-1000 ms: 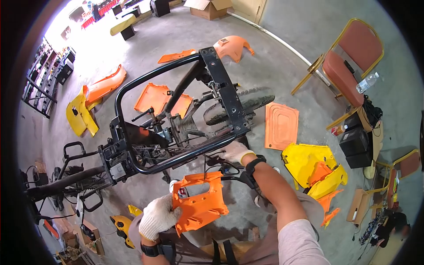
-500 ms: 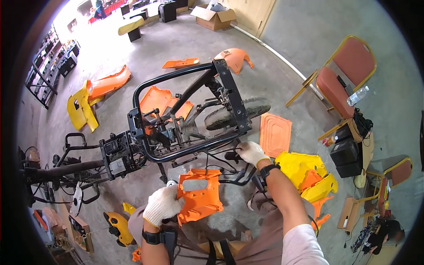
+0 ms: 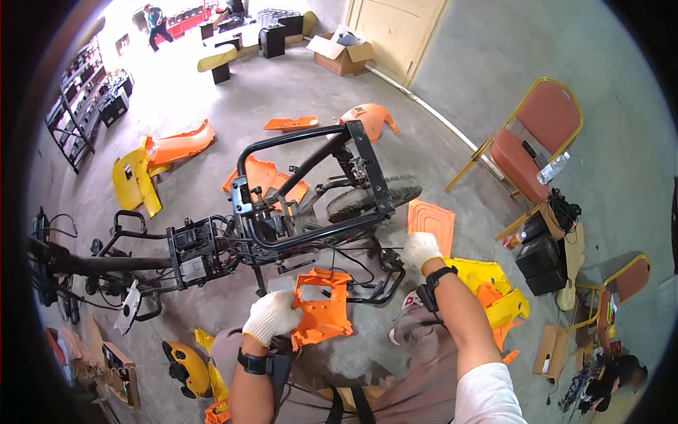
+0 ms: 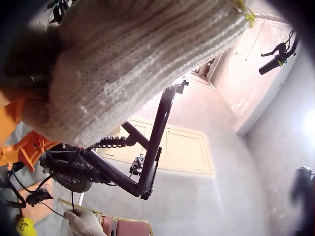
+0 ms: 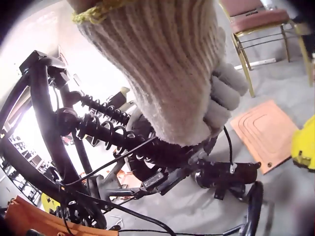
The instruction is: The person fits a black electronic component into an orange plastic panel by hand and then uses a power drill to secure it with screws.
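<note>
Head: white knit-gloved left hand (image 3: 272,316) clamped on left edge of orange moulded plastic panel (image 3: 323,311), just near-side of black tubular steel frame (image 3: 372,173), long axis frameward, left nearer.
Left wrist: white knit-gloved right hand (image 4: 87,223) below frame, pinching thin black wire (image 4: 72,196).
Right wrist: fingers (image 5: 224,96) curled tight.

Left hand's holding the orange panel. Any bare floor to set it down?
Widest bare concrete for the orange panel: beyond the orange fender, toward the cardboard box. A smaller patch lies between the rear tyre and the red chair. Crowded: under the black frame, where the right hand holds a cable, and at the yellow panels beside it.
</note>
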`<state>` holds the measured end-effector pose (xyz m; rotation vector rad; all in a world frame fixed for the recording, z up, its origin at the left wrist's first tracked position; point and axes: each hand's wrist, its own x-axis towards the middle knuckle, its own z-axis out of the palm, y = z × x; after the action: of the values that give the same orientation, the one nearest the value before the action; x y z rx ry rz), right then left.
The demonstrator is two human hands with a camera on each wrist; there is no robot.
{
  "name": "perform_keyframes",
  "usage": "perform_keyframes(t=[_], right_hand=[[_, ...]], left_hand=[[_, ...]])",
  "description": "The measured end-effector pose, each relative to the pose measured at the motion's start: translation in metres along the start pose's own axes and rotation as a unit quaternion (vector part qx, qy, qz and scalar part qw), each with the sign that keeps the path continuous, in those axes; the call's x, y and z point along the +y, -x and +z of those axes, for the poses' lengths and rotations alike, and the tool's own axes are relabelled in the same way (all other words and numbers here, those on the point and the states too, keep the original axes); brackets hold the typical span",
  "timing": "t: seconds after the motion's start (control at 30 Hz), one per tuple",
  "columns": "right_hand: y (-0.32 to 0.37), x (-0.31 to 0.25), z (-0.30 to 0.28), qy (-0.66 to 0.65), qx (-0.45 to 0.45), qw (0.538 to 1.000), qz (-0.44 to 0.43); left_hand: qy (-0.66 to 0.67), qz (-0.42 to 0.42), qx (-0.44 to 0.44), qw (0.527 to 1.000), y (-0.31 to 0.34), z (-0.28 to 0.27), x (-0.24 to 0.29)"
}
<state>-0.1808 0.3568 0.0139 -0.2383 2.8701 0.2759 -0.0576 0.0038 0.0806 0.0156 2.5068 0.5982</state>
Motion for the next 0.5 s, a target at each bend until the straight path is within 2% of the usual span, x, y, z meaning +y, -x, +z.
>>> perform_keyframes(t=[0.07, 0.17, 0.27, 0.37, 0.5], right_hand=[[0.007, 0.008, -0.002, 0.035, -0.046, 0.998, 0.036], [0.02, 0.022, 0.002, 0.055, -0.054, 0.996, 0.054], [0.043, 0.034, -0.014, 0.077, -0.049, 0.993, 0.081], [0.053, 0.067, 0.004, 0.092, -0.016, 0.99, 0.104], [0.076, 0.086, -0.006, 0.084, 0.017, 0.984, 0.159]], left_hand=[[0.008, -0.002, 0.008, 1.0, -0.001, 0.003, -0.003], [-0.006, 0.016, 0.009, 1.0, 0.001, 0.002, -0.004], [0.009, 0.023, 0.024, 0.999, -0.004, 0.008, -0.009], [0.023, 0.015, 0.005, 1.0, -0.001, 0.003, -0.006], [0.06, 0.016, -0.002, 0.998, 0.001, 0.004, -0.009]])
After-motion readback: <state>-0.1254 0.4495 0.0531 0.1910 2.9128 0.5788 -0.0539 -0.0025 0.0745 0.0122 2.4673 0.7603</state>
